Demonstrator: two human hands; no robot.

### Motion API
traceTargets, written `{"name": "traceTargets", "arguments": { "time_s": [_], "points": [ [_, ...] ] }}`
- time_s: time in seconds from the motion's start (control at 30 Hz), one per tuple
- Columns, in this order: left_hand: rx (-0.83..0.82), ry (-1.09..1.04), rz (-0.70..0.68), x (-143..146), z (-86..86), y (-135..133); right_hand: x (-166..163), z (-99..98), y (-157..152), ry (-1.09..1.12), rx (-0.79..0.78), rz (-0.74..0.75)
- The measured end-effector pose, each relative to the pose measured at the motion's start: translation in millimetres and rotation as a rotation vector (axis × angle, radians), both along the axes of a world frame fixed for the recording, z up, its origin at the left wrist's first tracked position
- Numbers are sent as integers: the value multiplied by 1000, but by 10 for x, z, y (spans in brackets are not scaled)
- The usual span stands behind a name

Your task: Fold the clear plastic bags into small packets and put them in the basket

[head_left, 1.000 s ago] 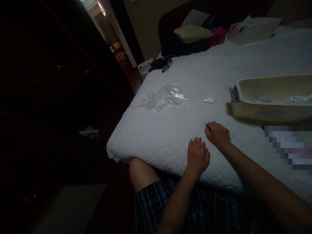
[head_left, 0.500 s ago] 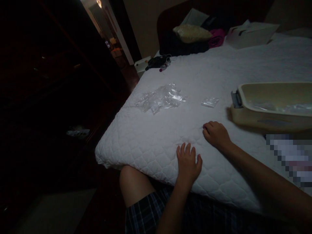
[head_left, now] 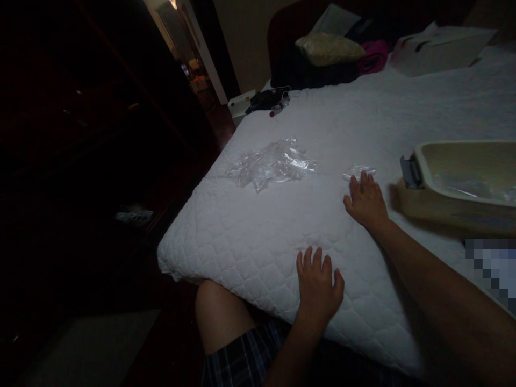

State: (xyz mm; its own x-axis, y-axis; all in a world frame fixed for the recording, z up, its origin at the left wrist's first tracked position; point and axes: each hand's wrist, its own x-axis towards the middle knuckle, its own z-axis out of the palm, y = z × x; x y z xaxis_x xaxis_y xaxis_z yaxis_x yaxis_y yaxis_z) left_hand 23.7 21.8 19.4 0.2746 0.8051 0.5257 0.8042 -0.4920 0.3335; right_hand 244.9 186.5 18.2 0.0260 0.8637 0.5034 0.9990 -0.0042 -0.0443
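Note:
My right hand (head_left: 366, 200) reaches out over the white quilted bed cover (head_left: 250, 231), its fingers spread. Its fingertips overlap the near edge of a small clear plastic bag (head_left: 358, 171); I cannot tell whether they press on it. Closer to me, my left hand (head_left: 320, 282) rests near the front edge of the bed with fingers apart and nothing in it. A loose heap of clear plastic bags (head_left: 274, 164) lies further to the left. Right of my right hand stands a beige plastic bin (head_left: 451, 212) with a grey latch and clear plastic inside.
A white box (head_left: 439, 54), a magenta roll of cloth (head_left: 373, 56) and a pale cushion (head_left: 330, 49) are at the far end. A small bottle (head_left: 278, 109) lies by the far left edge. Dark furniture and floor fill the left side.
My right hand has moved forward to the small plastic bag, and its curled fingers have spread. The left hand stays in about the same place. The view has shifted slightly.

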Motion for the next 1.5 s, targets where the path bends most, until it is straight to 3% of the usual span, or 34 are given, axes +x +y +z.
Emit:
{"name": "traceTargets", "arguments": {
  "time_s": [0.27, 0.4, 0.53, 0.7, 0.87, 1.0, 1.1, 1.23, 1.4, 1.5],
  "points": [
    [7, 0, 5, 3, -14, -4, -48, 44, -78, -7, -41, 9],
    [22, 2, 10, 0, -21, -4, -124, 98, -396, 64, -16, -46],
    [51, 10, 10, 3, -17, -7, -274, 95, -844, 248, 36, -11],
    [57, 12, 14, -8, -18, -17, -585, 92, -1268, 719, 45, 184],
    [18, -147, -50, -72, 66, 55, -695, 123, -1351, 1638, 10, 176],
    [-68, -420, -73, -128, 174, 272, -642, 141, -1306, 1901, -39, 244],
    [10, -423, -164, -134, 158, 477, -636, 156, -1273, 2129, -102, 313],
    [76, -334, -225, -107, 46, 592, -653, 164, -1274, 2200, -235, 384],
    [104, -331, -244, -80, 34, 463, -640, 129, -1305, 2140, -487, 459],
    [141, -345, -223, -68, 48, 425, -648, 108, -1302, 2118, -535, 488]
  ]
}}
